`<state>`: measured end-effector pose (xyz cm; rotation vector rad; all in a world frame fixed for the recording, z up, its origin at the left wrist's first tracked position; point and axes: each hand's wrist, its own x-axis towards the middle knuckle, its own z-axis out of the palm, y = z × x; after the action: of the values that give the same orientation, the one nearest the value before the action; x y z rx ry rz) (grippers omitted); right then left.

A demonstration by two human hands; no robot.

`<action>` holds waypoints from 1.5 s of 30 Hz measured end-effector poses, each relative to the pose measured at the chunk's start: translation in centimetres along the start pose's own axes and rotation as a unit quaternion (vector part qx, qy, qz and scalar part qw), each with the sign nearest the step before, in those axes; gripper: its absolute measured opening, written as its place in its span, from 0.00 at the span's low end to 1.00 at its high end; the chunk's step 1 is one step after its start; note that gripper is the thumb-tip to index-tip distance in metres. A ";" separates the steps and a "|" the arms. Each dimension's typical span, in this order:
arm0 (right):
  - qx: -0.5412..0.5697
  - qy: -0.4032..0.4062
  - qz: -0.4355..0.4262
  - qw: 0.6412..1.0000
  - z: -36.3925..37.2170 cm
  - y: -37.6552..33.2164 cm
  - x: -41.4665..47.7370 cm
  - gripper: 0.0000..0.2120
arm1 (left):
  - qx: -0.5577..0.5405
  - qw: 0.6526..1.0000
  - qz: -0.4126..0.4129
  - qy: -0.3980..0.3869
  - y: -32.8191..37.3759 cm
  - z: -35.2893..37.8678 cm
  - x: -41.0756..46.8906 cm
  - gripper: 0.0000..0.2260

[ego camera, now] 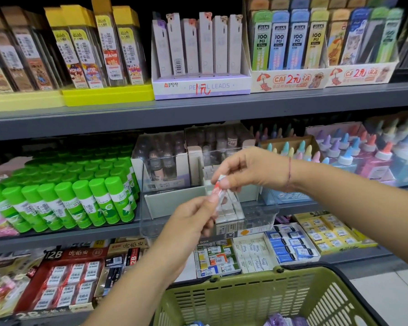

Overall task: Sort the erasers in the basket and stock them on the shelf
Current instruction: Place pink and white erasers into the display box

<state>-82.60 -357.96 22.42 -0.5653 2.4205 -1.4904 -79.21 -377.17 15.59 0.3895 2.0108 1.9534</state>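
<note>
A small white-and-red wrapped eraser (218,188) is pinched at its lower end by curled fingertips of the left hand (193,222), and at its upper end by those of the right hand (247,170). It is held in the air before a clear bin (259,217) on the middle shelf (80,234), above the green basket (245,285).

You face a grey metal shelf unit (198,118) that fills nearly the whole view, its boards running left to right in three tiers. On the top board a yellow tray (106,95) and a white pencil-lead box (199,88) sit side by side. The middle board carries green glue sticks (80,198) on your left and pastel-capped bottles (375,158) on your right. Behind the top row the back is dark. Pale floor (391,292) shows at lower right; it looks tiled, though that corner is blurred.
</note>
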 end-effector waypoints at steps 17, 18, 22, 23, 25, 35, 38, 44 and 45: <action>-0.416 0.115 0.173 0.885 -7.3 1.8 2.3 0.06 | 0.383 0.921 0.040 0.062 -2.2 -1.2 0.6 0.04; -0.436 0.105 0.175 0.877 -7.1 2.1 2.5 0.06 | 0.390 0.918 0.040 0.064 -2.2 -1.2 0.5 0.02; -0.529 0.079 0.141 0.833 -6.8 4.4 3.0 0.08 | 0.400 0.913 0.039 0.068 -2.2 -1.2 0.5 0.04; -0.528 0.083 0.137 0.834 -6.8 4.8 3.0 0.08 | 0.399 0.914 0.038 0.069 -2.2 -1.2 0.4 0.04; -0.520 0.094 0.137 0.838 -6.9 5.5 3.1 0.09 | 0.399 0.913 0.038 0.071 -2.2 -1.1 0.5 0.04; -0.491 0.097 0.148 0.853 -6.8 5.9 3.2 0.08 | 0.403 0.911 0.038 0.073 -2.2 -1.1 0.5 0.09; -0.499 0.096 0.161 0.846 -6.4 5.8 3.3 0.09 | 0.402 0.912 0.038 0.070 -2.2 -1.1 0.5 0.08; -0.517 0.105 0.195 0.827 -6.1 5.9 3.7 0.09 | 0.398 0.914 0.046 0.071 -2.4 -1.2 0.5 0.07; -0.517 0.104 0.199 0.826 -6.1 5.9 3.7 0.09 | 0.398 0.913 0.048 0.071 -2.4 -1.2 0.5 0.07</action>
<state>-89.54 -352.35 19.83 -0.0158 3.1097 0.0339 -80.12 -378.14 13.18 0.5369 2.8718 1.1290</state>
